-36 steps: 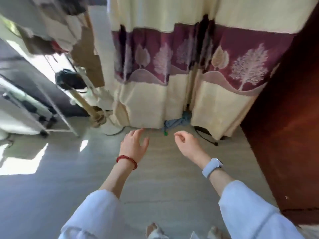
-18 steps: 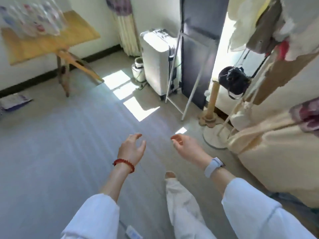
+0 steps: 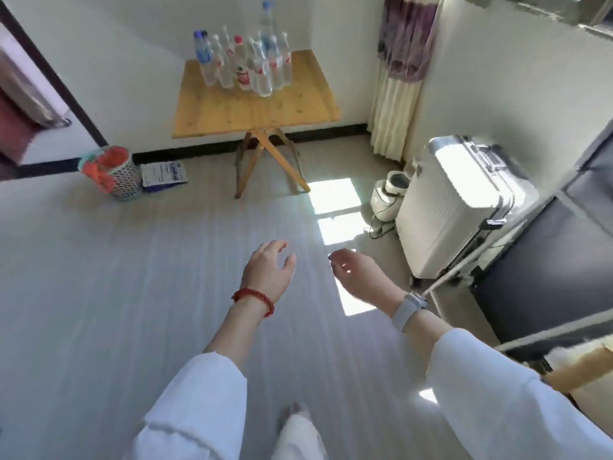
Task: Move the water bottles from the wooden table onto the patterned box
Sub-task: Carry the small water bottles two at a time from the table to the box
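Several clear water bottles (image 3: 247, 63) stand clustered at the back of a small wooden folding table (image 3: 265, 111) against the far wall. A taller bottle with a blue cap (image 3: 266, 23) rises behind the cluster. My left hand (image 3: 268, 270), with a red bead bracelet at the wrist, hovers empty over the floor, fingers apart, well short of the table. My right hand (image 3: 356, 273), with a pale watch on the wrist, is also empty with loosely curled fingers. No patterned box is in view.
A white suitcase (image 3: 454, 207) stands at the right beside a dark panel (image 3: 544, 267). A small white appliance (image 3: 386, 194) with a cord sits by it. A mesh bin with red contents (image 3: 112, 174) and a flat packet (image 3: 164, 174) lie left of the table. A curtain (image 3: 398, 78) hangs at the back right.
My view has swung from the curtain across the room, and the table with the bottles now sits ahead. Both hands stay empty and held out in front.
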Tool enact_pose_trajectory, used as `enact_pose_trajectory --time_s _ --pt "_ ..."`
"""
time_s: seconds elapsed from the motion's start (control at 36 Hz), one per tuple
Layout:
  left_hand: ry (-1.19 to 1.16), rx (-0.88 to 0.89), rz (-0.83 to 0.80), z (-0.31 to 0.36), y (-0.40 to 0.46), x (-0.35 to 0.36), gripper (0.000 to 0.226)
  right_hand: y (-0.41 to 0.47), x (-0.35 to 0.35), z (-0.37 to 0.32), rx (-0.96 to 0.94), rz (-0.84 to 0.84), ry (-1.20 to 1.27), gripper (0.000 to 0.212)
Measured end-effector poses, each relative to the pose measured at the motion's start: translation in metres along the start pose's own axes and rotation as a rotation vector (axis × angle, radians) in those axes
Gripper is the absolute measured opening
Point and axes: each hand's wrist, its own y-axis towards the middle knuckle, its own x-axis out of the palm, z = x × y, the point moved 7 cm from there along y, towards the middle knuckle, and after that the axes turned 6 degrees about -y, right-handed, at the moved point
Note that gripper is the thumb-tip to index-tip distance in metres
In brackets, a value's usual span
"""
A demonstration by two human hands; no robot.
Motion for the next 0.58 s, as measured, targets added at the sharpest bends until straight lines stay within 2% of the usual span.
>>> enact_pose_trajectory --time_s 0.17,0.39,0.53,0.58 --pt "-0.002 -0.045 0.124 -0.046 0.135 -0.06 0.032 0.157 0.002 -0.046 -0.099 -0.016 -0.033 0.029" --pt "-0.008 -0.033 0.229 -0.069 0.343 -0.151 0.029 0.366 -0.025 -0.126 -0.116 -0.015 -0.001 0.029" --pt "-0.042 -0.028 0.196 -0.063 0.46 -0.165 0.027 0.472 -0.055 -0.14 -0.08 0.022 0.031 0.028" --pt "-0.061 -0.025 0.176 -0.067 0.535 -0.158 0.026 0.543 -0.065 -0.135 -0.048 0.05 0.045 0.028"
